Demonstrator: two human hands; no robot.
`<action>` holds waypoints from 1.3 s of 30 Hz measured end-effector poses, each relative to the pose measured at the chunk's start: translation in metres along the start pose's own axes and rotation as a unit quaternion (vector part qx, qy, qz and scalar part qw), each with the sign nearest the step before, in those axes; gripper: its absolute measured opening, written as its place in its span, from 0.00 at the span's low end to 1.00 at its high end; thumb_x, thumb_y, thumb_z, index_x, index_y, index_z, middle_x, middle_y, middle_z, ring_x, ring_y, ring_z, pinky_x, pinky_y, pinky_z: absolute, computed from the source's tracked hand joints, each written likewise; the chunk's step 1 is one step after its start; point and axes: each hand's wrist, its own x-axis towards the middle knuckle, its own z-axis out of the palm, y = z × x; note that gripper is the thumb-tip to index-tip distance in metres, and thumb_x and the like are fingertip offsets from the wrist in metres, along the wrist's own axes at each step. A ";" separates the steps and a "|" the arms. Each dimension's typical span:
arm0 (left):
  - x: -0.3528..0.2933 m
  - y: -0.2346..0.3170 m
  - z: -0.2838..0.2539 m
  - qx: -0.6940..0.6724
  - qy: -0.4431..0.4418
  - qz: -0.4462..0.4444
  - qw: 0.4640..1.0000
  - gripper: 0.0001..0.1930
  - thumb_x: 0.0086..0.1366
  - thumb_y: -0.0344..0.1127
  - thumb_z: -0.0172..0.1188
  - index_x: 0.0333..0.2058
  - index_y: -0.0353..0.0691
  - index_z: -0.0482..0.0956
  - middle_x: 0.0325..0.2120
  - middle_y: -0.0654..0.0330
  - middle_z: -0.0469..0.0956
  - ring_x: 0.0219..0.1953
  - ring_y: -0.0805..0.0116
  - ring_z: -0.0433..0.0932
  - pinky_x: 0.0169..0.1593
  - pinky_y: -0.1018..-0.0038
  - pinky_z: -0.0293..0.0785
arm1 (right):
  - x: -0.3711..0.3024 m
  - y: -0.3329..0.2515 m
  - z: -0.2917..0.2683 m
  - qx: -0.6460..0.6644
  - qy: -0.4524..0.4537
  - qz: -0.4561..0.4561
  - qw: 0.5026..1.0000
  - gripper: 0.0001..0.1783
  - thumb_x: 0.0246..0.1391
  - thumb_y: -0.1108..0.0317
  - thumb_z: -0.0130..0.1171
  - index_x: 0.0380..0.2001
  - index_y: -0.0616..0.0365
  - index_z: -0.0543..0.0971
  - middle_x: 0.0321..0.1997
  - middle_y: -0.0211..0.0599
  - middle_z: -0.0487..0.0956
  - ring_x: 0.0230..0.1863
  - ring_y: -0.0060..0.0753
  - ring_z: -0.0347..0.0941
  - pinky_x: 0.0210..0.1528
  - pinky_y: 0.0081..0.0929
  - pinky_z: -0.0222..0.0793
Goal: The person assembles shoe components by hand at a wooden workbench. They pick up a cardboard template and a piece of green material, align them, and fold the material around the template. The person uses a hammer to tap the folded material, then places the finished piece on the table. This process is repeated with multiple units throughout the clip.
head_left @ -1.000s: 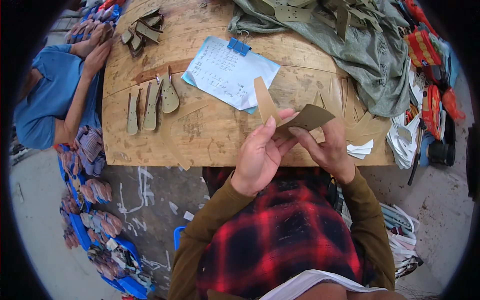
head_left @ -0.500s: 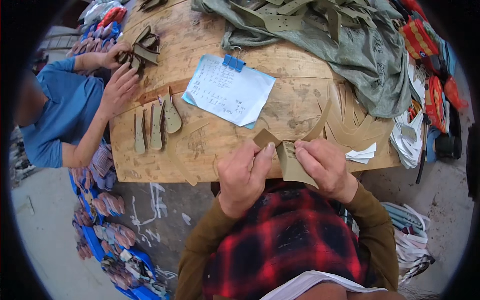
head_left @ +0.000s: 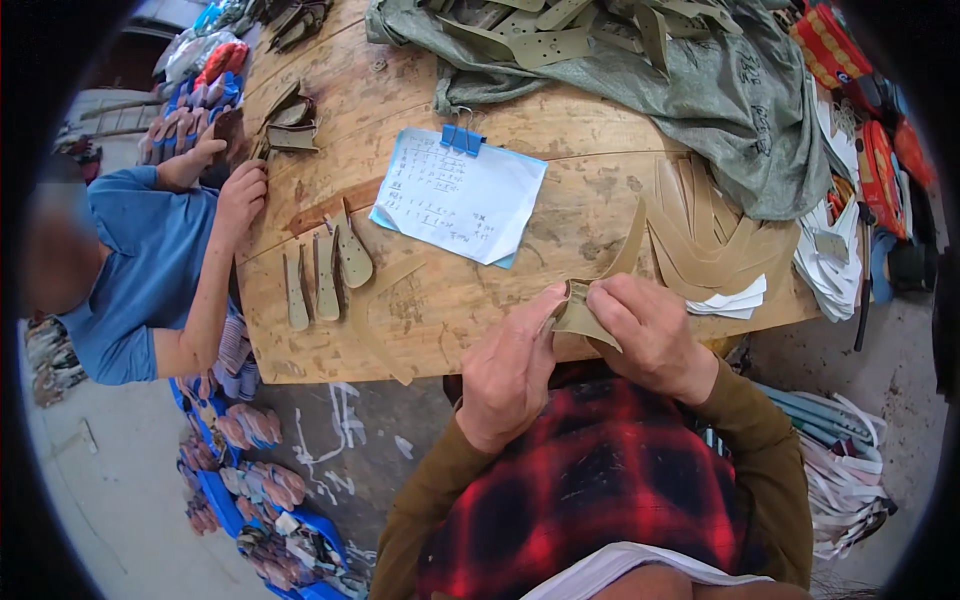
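Note:
My left hand (head_left: 510, 365) and my right hand (head_left: 650, 330) meet above the near edge of the table, both closed on an olive-tan shoe-upper piece (head_left: 582, 322). The piece is folded between my fingers, and one long curved arm of it rises up and right past my right hand. Much of its left part is hidden behind my left fingers. Just right of my right hand lies a fanned stack of curved tan strips (head_left: 700, 240), with white paper slips (head_left: 735, 300) at its near side. Left of my hands is a single V-shaped tan piece (head_left: 375, 310).
Several folded olive pieces (head_left: 325, 275) stand left of a clipped paper sheet (head_left: 460, 190). A grey-green sack (head_left: 720, 110) under more cut pieces covers the far right of the wooden table (head_left: 570, 200). A person in blue (head_left: 160, 260) works at the left edge.
My left hand has turned and moved right, bringing the held piece's left side in toward my right hand. The co-worker's hands have drawn back from the pile, one lifting a dark piece.

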 end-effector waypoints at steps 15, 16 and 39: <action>-0.006 -0.016 0.016 -0.477 -0.002 -0.217 0.852 0.11 0.65 0.27 0.57 0.44 0.27 0.78 0.42 0.50 0.80 0.45 0.61 0.80 0.45 0.71 0.76 | 0.000 -0.012 -0.007 0.229 -0.043 0.132 0.964 0.21 0.52 0.75 0.60 0.51 0.62 0.73 0.38 0.46 0.77 0.32 0.48 0.77 0.32 0.35 0.72; -0.004 -0.017 0.016 -0.564 -0.001 -0.257 0.785 0.10 0.66 0.28 0.58 0.43 0.28 0.79 0.41 0.51 0.80 0.44 0.64 0.79 0.45 0.71 0.75 | 0.002 -0.013 -0.008 0.246 -0.038 0.122 0.961 0.22 0.52 0.75 0.60 0.52 0.63 0.73 0.38 0.47 0.77 0.32 0.48 0.77 0.32 0.35 0.72; 0.028 -0.031 0.019 -0.442 0.037 -0.215 0.870 0.09 0.67 0.36 0.57 0.31 0.38 0.79 0.27 0.65 0.74 0.27 0.76 0.70 0.30 0.77 0.66 | 0.003 -0.009 -0.010 0.300 -0.163 0.244 0.908 0.15 0.54 0.72 0.59 0.46 0.62 0.74 0.35 0.47 0.77 0.35 0.48 0.76 0.34 0.38 0.70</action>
